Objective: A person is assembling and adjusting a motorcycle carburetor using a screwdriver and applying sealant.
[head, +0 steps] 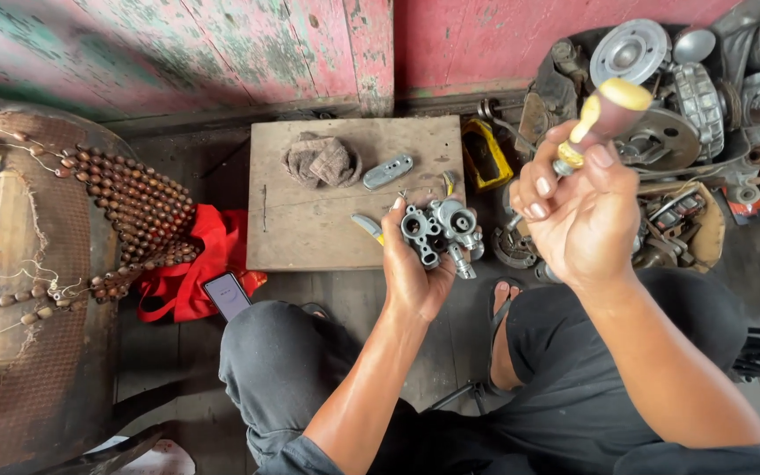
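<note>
My left hand (411,268) grips a grey metal carburettor body (440,230), held over the front edge of a wooden board (310,220). My right hand (573,211) is closed round a screwdriver with a dark red and yellow handle (607,110); its shaft points down towards the carburettor, and the tip is hidden behind the fingers. I sit low in dark trousers, knees apart, a sandalled foot (503,303) between them.
On the board lie a dirty rag (320,163), a small grey metal cover (387,171) and a yellow-handled tool (367,227). Engine parts (661,97) are piled at upper right. A phone (227,295) rests on red cloth (191,264). A beaded seat (63,220) stands at left.
</note>
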